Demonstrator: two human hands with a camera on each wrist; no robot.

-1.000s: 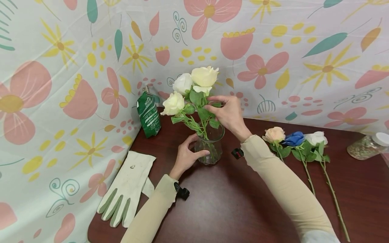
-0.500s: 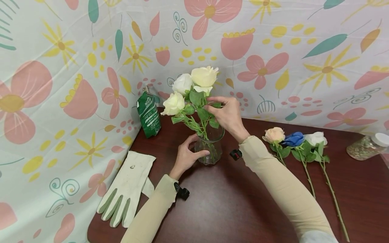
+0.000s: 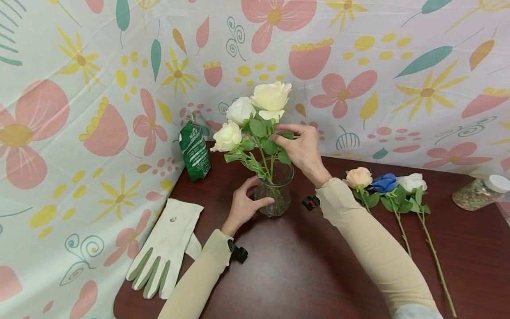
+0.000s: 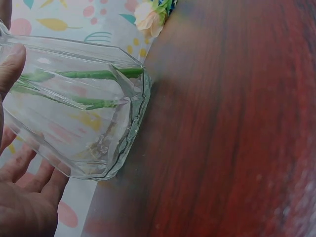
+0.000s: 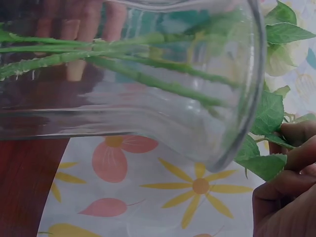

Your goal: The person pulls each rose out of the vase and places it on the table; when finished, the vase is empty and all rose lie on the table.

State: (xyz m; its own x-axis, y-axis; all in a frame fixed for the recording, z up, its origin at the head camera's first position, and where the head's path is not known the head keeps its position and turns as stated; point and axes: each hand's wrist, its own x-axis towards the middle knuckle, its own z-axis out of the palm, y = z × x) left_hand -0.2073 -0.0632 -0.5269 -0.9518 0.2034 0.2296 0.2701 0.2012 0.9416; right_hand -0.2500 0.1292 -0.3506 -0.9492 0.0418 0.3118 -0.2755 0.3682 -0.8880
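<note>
A clear glass vase (image 3: 283, 195) stands on the dark red-brown table. My left hand (image 3: 244, 206) holds its body, thumb in front and fingers curving behind. Three artificial roses rise from it: a large cream rose (image 3: 271, 97) on top, a white rose (image 3: 240, 110) beside it and a cream rose (image 3: 228, 136) leaning left. Just under the top bloom, my right hand (image 3: 304, 148) pinches the large cream rose among its leaves. Green stems (image 5: 153, 85) cross inside the glass in the right wrist view. Stem ends (image 4: 101, 103) show near the vase's base in the left wrist view.
To the right lie a peach rose (image 3: 358, 178), a blue rose (image 3: 383, 182) and another white rose (image 3: 412, 182). Beyond them a white-lidded jar (image 3: 474, 195) lies tilted. A green packet (image 3: 194, 153) stands back left, and white gloves (image 3: 167, 239) lie along the left edge.
My right hand has shifted slightly right, and the large cream rose has moved up and right with it. The left hand and vase stay in place.
</note>
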